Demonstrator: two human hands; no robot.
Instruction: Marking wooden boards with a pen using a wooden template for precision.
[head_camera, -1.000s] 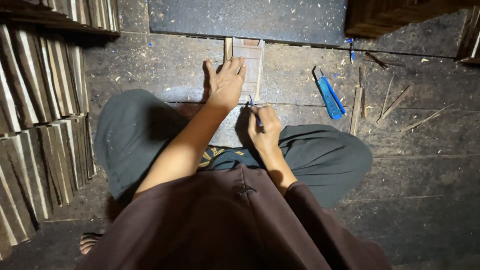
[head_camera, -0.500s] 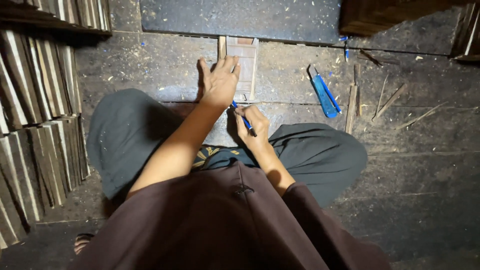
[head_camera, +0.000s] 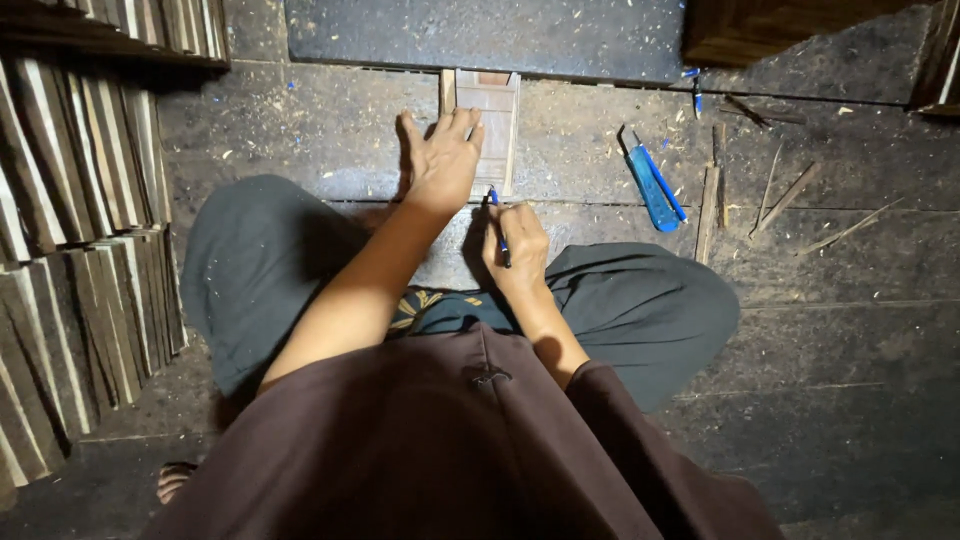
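Left hand (head_camera: 440, 160) flat on wooden frame (head_camera: 492, 120); right hand (head_camera: 515, 245) grips blue pen (head_camera: 497, 222).

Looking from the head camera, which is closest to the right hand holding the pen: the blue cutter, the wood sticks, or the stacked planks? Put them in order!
From the right hand:
1. Blue cutter, just to its right.
2. Wood sticks, a bit further right.
3. Stacked planks, far on the left side.

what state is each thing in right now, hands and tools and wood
left hand: flat, pressing on the wood piece
wood piece: lying flat on the floor, held down
right hand: closed around the blue pen
blue pen: held, tip at the wood piece's near edge
blue cutter: lying loose on the floor
wood strips: stacked on edge
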